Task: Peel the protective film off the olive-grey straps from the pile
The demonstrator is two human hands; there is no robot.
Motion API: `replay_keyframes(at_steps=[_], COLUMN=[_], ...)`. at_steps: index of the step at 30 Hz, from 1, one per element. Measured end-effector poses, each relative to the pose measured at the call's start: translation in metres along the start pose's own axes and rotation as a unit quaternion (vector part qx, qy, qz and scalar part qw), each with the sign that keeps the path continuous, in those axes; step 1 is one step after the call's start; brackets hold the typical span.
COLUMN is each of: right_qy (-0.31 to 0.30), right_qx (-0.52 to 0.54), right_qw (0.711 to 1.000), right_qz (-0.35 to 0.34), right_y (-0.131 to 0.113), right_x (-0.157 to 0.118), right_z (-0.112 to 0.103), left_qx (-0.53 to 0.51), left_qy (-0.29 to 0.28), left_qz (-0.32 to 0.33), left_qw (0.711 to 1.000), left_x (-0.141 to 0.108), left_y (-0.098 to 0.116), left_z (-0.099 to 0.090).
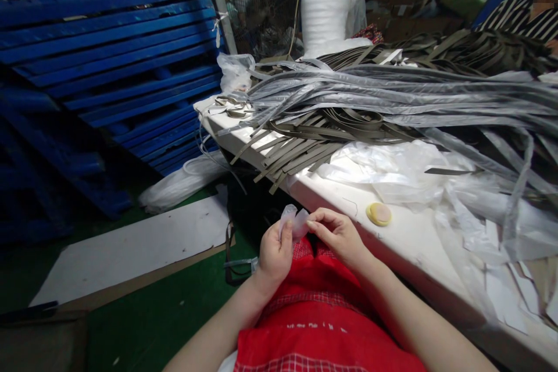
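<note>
– Seeing any passage over the bench (pixel 418 244), reaching from the right hand (pixel 342 237)?
– Finding room along the near edge (pixel 366 240), on both sides of the yellow disc (pixel 379 214).
– And going deeper?
– Running into crumpled white plastic (pixel 387 171), then gray plastic strips (pixel 375 90).
– Trying leftward?
– Meeting overhanging dark strips (pixel 294 156); beyond, passing above the white board (pixel 139 247) before hitting blue pallets (pixel 143 70).

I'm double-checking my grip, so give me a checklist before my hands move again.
- Left hand on the translucent film: ok, pinched under the thumb.
- Right hand on it too: ok, fingertips at its edge.
- Film lying flat: not ok, curled up.
- Film free of tears: cannot tell.
- Yellow-rimmed disc resting on the table: ok.
- Dark strips within the table edge: not ok, some ends overhang.
</note>
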State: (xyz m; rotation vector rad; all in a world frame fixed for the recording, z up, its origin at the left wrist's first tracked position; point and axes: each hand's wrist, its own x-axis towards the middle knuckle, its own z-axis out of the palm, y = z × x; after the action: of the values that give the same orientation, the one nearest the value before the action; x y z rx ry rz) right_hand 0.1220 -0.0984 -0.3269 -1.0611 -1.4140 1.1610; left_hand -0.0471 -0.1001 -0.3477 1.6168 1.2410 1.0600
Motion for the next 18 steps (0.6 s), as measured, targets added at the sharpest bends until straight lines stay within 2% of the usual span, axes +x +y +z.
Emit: replay_keyframes(at_steps=[3, 7, 10, 15, 18], right_qy=[-0.017, 0.009, 0.028, 0.02, 0.015], right_qx=[-0.047, -0.085, -0.103, -0.124, -0.131], right_qw=[0.998, 0.995, 0.993, 0.99, 0.989], right_qz=[-0.025, -0.043, -0.043, -0.059, -0.065], right_y=[-0.002, -0.002, 0.0, -0.001, -0.005], right_x=[0.0, 0.001, 0.001, 0.0, 0.001], right_z=[0.002, 0.003, 0.004, 0.002, -0.003], left_qx=[0.043, 0.006, -0.034, 0.017, 0.018], left_qy=[0.063, 0.041, -0.007, -0.176, -0.226], left_qz=[0.019, 0.038, 0.04, 0.083, 0.107], left_qw=[0.997, 0.998, 0.999, 0.981, 0.968], left_x=[-0.001, -0.001, 0.003, 0.011, 0.014], left_y=[0.0, -0.001, 0.0, 0.011, 0.017], left_z=[0.003, 0.001, -0.004, -0.015, -0.018])
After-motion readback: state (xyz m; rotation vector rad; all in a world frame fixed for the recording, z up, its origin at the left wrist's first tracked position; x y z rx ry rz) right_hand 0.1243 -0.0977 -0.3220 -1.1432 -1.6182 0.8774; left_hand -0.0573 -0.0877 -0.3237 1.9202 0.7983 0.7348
